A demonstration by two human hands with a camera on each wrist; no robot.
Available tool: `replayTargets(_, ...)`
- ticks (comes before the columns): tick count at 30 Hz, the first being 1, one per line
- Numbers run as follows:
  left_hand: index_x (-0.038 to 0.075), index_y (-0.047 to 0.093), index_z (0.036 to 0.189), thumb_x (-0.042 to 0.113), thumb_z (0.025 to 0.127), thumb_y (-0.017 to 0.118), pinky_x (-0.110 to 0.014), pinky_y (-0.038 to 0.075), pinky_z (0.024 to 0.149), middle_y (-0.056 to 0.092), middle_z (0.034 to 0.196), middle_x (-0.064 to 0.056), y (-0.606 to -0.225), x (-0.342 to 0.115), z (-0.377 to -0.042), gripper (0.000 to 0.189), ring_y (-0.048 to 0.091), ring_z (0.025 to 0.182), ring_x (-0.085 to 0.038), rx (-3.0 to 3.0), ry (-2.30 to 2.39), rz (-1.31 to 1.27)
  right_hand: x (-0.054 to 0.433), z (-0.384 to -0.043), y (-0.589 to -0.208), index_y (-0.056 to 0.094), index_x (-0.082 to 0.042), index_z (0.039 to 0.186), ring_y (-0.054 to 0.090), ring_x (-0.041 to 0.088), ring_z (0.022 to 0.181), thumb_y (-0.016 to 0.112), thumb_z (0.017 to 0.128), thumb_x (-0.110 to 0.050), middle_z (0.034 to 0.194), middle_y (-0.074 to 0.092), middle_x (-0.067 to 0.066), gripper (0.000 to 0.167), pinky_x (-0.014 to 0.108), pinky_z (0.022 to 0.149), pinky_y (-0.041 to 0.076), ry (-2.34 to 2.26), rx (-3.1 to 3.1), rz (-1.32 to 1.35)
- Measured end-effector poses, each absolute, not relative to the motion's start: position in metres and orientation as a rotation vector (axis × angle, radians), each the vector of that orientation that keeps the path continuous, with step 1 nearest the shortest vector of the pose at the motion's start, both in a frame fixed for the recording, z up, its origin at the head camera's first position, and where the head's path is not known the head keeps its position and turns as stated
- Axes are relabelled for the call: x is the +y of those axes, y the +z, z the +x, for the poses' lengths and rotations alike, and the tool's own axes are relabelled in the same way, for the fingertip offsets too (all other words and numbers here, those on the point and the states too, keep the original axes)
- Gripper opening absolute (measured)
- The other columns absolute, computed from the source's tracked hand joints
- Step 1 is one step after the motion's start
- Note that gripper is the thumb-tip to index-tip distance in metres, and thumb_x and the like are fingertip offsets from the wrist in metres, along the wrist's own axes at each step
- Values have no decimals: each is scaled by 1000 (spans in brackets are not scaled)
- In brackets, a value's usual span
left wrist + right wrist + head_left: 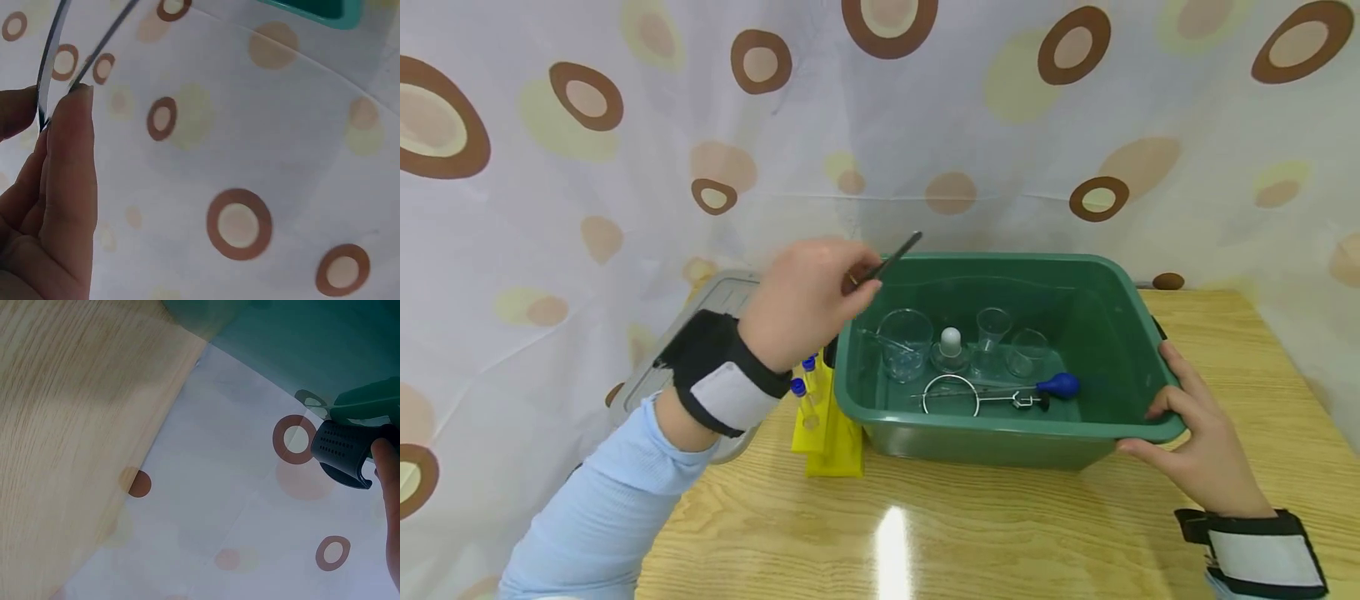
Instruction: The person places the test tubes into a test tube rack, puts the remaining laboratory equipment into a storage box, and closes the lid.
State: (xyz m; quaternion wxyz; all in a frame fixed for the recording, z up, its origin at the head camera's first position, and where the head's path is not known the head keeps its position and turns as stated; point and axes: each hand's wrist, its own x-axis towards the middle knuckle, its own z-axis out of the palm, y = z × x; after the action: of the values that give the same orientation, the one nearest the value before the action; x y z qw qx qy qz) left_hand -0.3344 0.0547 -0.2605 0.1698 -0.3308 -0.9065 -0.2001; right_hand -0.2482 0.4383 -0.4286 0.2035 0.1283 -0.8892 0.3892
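Observation:
My left hand (808,292) is raised over the left rim of a green plastic bin (985,442) and pinches a pair of dark metal tweezers (901,252). In the left wrist view the two arms of the tweezers (47,69) spread apart from the end at my fingers. At the bin's front right corner, my right hand (1210,446) grips the rim, thumb outside and fingers over the edge. Inside the bin stand a glass beaker (906,346), a spirit lamp with a white cap (951,340), a flared glass vessel (992,323) and a small glass container (1028,354).
Along the bin's front inside lie a metal ring clamp (951,377) and a blue rubber bulb (1062,385). A yellow rack (838,454) with blue-capped tubes (805,400) stands left of the bin. Beyond it leans a grey lid (643,392). Patterned cloth hangs behind the wooden table (1000,533).

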Motion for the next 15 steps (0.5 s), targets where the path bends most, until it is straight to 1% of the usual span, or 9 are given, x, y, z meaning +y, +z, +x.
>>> replayTargets(4,6,69,94,13,88,63,-26,50,68,68,83,-4,-255,89,-336,10,59,71,-15,-2653,-468,-1119,437,-249,-429,48,-7,76,17,-1,140,85,59,-2,156,22,8,42,1,95,20,1072,-2469,360)
replayTargets(6,8,69,95,14,90,61,-25,51,71,69,87,-3,-256,104,-337,11,60,73,-14,-2718,-390,-1190,436,-250,-429,48,-8,76,18,-4,139,86,58,-3,155,22,9,42,0,95,21,1063,-2463,363)
replayTargets(8,9,68,93,14,91,59,-24,48,68,67,85,-3,-259,118,-338,11,59,71,-14,-2777,-307,-1247,434,-250,-429,50,-8,78,18,-3,139,86,58,-4,155,22,9,41,0,95,21,1060,-2461,372)
replayTargets(10,10,68,93,14,91,59,-23,48,68,68,87,-1,-264,130,-340,11,59,73,-13,-2810,-219,-1299,432,-251,-429,52,-7,81,18,-3,140,86,59,-6,155,22,10,40,0,95,21,1059,-2463,381)
replayTargets(13,12,69,90,12,90,57,-24,47,64,68,87,1,-271,145,-343,12,58,72,-13,-2827,-89,-1353,429,-250,-429,55,-4,88,17,-2,140,86,59,-6,155,21,13,43,0,96,21,1056,-2463,390)
replayTargets(15,14,69,90,11,90,56,-23,48,64,68,89,4,-278,155,-344,13,57,71,-10,-2833,-7,-1380,429,-249,-428,56,-2,91,17,-3,140,86,59,-5,155,21,14,44,-1,96,21,1058,-2461,391)
